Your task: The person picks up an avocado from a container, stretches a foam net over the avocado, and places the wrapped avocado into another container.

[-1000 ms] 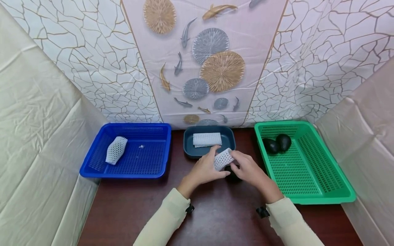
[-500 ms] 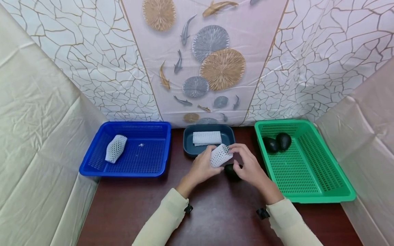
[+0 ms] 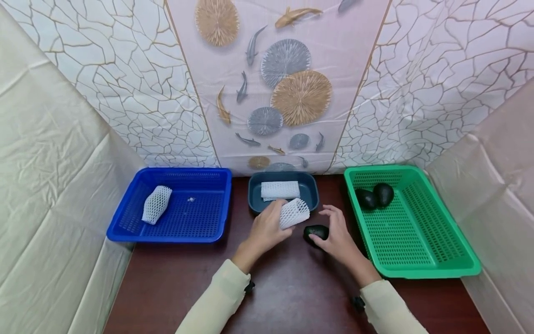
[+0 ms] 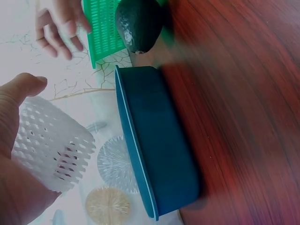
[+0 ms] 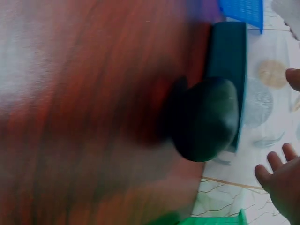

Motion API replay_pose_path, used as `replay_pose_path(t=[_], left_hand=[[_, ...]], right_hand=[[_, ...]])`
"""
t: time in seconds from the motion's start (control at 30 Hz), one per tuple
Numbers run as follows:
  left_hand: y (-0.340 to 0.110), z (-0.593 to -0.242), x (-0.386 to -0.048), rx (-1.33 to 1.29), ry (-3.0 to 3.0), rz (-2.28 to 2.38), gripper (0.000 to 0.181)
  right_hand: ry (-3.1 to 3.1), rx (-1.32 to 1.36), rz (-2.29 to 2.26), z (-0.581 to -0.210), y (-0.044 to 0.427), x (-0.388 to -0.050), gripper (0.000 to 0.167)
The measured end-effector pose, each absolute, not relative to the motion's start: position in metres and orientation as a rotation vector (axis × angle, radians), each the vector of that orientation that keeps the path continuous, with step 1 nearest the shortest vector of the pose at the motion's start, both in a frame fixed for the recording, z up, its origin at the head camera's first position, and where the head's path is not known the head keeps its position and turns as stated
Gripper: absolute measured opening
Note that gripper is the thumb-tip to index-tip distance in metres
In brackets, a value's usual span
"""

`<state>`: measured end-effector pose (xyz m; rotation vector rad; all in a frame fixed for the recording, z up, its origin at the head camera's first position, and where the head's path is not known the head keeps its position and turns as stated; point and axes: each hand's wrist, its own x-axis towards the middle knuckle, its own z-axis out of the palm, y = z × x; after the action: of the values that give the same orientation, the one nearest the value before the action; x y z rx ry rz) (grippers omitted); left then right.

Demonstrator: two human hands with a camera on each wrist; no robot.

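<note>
My left hand (image 3: 264,227) holds a white foam net sleeve (image 3: 294,214), its mesh end pointing right. In the left wrist view the sleeve (image 4: 54,145) stands open as a hollow tube, with the thumb along its side. A dark avocado (image 3: 315,234) lies on the table just right of that hand. My right hand (image 3: 339,239) is over the avocado's right side with fingers spread; whether the thumb touches it I cannot tell. The right wrist view shows the avocado (image 5: 204,122) on the wood, the right hand's fingers (image 5: 276,176) apart from it.
Behind the hands, a dark teal tray (image 3: 309,185) contains flat foam net sleeves (image 3: 280,190). At left, a blue basket (image 3: 167,237) contains a sleeve-wrapped piece (image 3: 157,204). A green basket (image 3: 417,232) at right contains two avocados (image 3: 383,195). Patterned cloth hangs behind.
The right hand has let go of the foam net sleeve and moved down and right to the avocado. The left hand has drawn slightly left with the sleeve.
</note>
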<state>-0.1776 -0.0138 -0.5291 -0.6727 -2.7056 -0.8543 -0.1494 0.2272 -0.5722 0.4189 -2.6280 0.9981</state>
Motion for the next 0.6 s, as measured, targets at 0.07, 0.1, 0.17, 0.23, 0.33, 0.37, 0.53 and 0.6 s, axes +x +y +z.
replay_pose_path(t=[0.07, 0.1, 0.17, 0.23, 0.33, 0.37, 0.53, 0.6], left_hand=[[-0.016, -0.529, -0.177, -0.688, -2.696, -0.835, 0.070], [-0.017, -0.530, -0.177, -0.692, -2.693, -0.830, 0.070], [-0.019, -0.530, -0.176, -0.691, -2.694, -0.823, 0.069], [-0.020, -0.532, -0.175, -0.693, -2.692, -0.826, 0.068], [-0.022, -0.534, -0.174, -0.694, -2.694, -0.825, 0.068], [-0.022, -0.535, -0.174, -0.696, -2.694, -0.822, 0.068], [-0.022, -0.536, -0.177, -0.702, -2.669, -0.809, 0.069], [-0.022, -0.536, -0.178, -0.705, -2.661, -0.806, 0.069]], right_hand=[[-2.686, 0.385, 1.005, -0.578, 0.228, -0.149, 0.077], [-2.713, 0.373, 1.015, -0.581, 0.229, -0.150, 0.079], [-2.776, 0.347, 1.034, -0.586, 0.230, -0.149, 0.082], [-2.836, 0.326, 1.056, -0.590, 0.232, -0.149, 0.086], [-2.925, 0.305, 1.074, -0.594, 0.234, -0.148, 0.092], [-2.946, 0.300, 1.086, -0.594, 0.234, -0.148, 0.094], [-3.015, 0.288, 1.115, -0.597, 0.238, -0.150, 0.100], [-3.035, 0.278, 1.131, -0.598, 0.240, -0.150, 0.100]])
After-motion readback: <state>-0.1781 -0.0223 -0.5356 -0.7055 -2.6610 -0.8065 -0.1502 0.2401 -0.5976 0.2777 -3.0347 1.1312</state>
